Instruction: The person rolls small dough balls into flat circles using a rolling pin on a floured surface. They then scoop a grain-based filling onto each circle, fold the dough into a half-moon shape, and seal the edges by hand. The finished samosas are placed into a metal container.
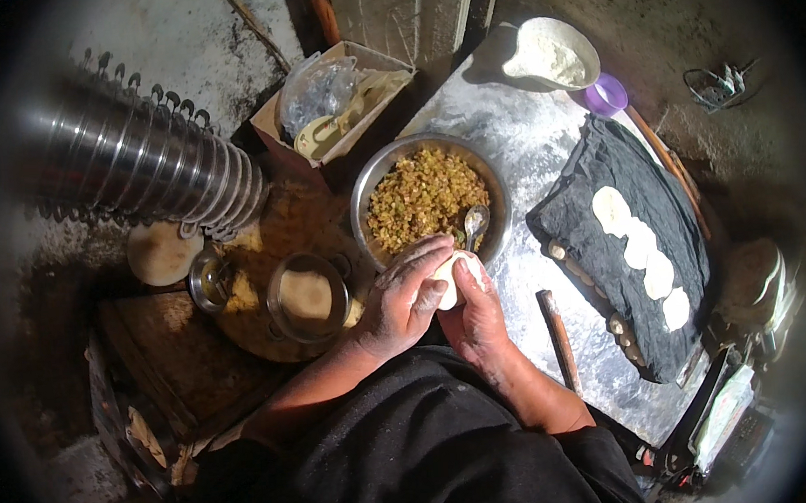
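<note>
Both floury hands meet around a pale piece of dough (448, 292), just below the rim of a metal bowl. My left hand (410, 296) cups it from the left, and my right hand (475, 302) grips it from the right with the thumb on top. The metal bowl (498, 175) holds a chopped filling (427, 194), and a metal spoon (475, 222) rests in it. Flat dough rounds (611, 212) lie in an overlapping row on a dark cloth (575, 204) at the right. A wooden rolling pin (561, 342) lies on the floury board, right of my right hand.
A bowl of flour (550, 55) and a purple cup (605, 95) stand at the board's far edge. Stacked metal steamer tiers (151, 157) rise at the left. A metal pot (308, 297), a small metal bowl (209, 280) and a cardboard box (366, 124) are nearby.
</note>
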{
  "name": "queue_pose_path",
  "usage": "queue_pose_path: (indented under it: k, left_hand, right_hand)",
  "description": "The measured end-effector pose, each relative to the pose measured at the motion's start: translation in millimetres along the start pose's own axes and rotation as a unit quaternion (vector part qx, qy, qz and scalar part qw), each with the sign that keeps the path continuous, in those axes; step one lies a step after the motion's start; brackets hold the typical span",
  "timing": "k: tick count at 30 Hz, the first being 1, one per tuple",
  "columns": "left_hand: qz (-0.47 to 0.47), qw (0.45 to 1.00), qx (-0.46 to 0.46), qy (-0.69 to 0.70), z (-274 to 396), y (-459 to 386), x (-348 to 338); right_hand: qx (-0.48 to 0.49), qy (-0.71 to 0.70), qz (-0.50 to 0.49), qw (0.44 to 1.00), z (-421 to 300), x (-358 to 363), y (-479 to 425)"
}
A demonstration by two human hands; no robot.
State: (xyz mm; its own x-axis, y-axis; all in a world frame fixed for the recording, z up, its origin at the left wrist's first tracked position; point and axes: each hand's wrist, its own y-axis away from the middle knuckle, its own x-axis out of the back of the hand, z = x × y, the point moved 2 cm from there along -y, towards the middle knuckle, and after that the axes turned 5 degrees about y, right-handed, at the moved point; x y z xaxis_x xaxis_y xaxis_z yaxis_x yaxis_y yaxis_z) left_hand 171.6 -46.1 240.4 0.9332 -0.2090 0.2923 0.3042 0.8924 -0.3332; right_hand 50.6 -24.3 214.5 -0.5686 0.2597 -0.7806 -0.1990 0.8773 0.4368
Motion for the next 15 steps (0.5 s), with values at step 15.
queue_pose_path:
  k: [15]
  left_hand:
    - [0.097,0.995,-0.027,-0.019,-1.9,11.0,-2.3]
  right_hand:
    - [0.332,0.53,-0.025,0.78,-5.6,-19.8,0.5]
